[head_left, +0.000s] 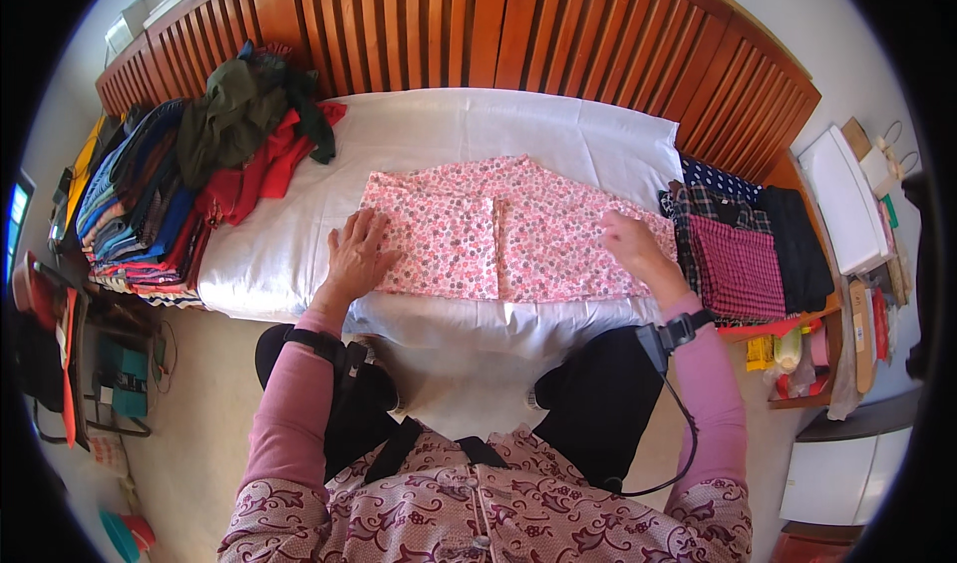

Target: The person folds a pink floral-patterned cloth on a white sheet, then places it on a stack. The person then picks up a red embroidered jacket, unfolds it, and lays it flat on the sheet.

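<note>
A pink floral-print cotton garment (572, 237) lies flattened on a white sheet (463, 122). Its left end is folded over, and the edge of that layer runs down near the middle. My left hand (357, 252) rests palm down on the left end of the cloth, fingers spread, holding nothing. Over the right part is my right hand (632, 245), its fingers curled and slightly blurred. Whether it pinches the fabric cannot be made out.
A tall stack of folded clothes (142, 196) stands at the left, beside a loose heap with an olive-green garment (232, 110) and a red one (247, 189). Folded checked clothes (736, 264) lie at the right. A slatted wooden backrest (478, 24) rises behind the sheet.
</note>
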{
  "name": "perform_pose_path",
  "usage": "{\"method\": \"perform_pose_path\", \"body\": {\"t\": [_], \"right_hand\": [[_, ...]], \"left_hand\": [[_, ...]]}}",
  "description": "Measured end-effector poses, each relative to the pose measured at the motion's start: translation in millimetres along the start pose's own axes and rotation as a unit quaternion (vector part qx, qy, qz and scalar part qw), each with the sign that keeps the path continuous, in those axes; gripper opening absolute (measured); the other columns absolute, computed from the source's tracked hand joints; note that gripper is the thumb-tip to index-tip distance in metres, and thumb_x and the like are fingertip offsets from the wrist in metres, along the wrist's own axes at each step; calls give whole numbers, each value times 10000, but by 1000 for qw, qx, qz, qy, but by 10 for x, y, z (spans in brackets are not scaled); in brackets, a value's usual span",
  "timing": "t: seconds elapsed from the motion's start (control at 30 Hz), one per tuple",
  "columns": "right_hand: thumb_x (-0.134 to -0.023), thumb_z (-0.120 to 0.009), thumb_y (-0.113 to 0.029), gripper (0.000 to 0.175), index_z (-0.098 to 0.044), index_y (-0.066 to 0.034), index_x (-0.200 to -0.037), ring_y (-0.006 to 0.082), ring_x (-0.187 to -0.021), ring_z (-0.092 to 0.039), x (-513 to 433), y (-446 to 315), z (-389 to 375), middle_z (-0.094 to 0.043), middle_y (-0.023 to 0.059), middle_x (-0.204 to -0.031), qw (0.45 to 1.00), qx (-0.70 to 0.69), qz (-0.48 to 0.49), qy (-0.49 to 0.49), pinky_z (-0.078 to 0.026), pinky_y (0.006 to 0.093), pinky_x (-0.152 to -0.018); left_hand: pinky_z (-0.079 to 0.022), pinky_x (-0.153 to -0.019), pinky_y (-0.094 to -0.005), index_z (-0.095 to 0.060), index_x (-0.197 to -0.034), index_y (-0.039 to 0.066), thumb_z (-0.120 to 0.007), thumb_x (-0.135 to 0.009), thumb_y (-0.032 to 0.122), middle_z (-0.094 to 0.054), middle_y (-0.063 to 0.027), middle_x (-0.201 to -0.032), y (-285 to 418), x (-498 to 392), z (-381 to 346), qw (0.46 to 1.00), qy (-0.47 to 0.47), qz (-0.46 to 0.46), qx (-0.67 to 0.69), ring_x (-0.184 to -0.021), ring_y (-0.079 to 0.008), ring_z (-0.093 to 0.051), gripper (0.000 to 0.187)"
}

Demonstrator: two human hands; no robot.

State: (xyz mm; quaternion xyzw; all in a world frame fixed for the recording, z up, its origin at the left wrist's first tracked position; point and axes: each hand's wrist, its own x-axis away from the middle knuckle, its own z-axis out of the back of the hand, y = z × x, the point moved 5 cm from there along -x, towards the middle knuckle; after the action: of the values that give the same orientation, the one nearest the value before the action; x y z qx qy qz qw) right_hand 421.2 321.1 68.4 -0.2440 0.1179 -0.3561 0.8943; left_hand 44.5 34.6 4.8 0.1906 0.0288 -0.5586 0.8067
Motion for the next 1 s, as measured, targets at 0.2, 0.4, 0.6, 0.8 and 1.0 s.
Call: {"method": "perform_pose_path", "body": {"t": [0.2, 0.4, 0.6, 0.8, 1.0], "right_hand": [[-880, -719, -193, 368, -626, -8, -1185, 246, -870, -708, -286, -993, -871, -722, 172, -984, 975, -183, -75, -105, -566, 363, -766], [-779, -786, -448, 663, -598, 38, -1188, 421, -1070, -666, -427, -1367, -1331, -688, 275, -1100, 990, 39, -132, -29, -522, 486, -920], [-700, -868, -261, 495, -699, 52, -1045, 292, -876, -733, -520, -1140, -1501, -747, 208, -972, 971, -88, -204, 84, -563, 374, -798], [-728, -813, -290, 438, -716, 15, -1028, 330, -916, -707, -543, -1065, -1611, -720, 217, -1046, 973, -106, -204, -12, -544, 415, -795], [-808, -713, -301, 381, -708, 30, -998, 330, -855, -689, -575, -1071, -1559, -710, 219, -907, 975, -178, -116, 61, -525, 409, -790]], "left_hand": [[-299, -1115, -611, -510, -1437, 107, -714, -878, 403, -418, -128, -1543, -110, 22, 12, 999, 28, -11, 39, -1444, -330, -358, 665], [-310, -1132, -537, -494, -1442, 80, -724, -865, 381, -451, -128, -1520, -282, 62, 70, 997, 34, -5, 70, -1428, -319, -382, 691], [-324, -1125, -520, -465, -1469, 76, -710, -871, 359, -459, -180, -1487, -312, 149, 121, 999, 48, 4, 19, -1408, -348, -399, 705], [-324, -1123, -527, -462, -1468, 70, -719, -862, 358, -473, -184, -1466, -348, 197, 144, 998, 18, 19, 48, -1399, -351, -406, 719], [-329, -1128, -520, -476, -1448, 62, -717, -866, 337, -474, -176, -1466, -390, 256, 222, 998, 0, 38, 58, -1396, -339, -412, 687]]}}
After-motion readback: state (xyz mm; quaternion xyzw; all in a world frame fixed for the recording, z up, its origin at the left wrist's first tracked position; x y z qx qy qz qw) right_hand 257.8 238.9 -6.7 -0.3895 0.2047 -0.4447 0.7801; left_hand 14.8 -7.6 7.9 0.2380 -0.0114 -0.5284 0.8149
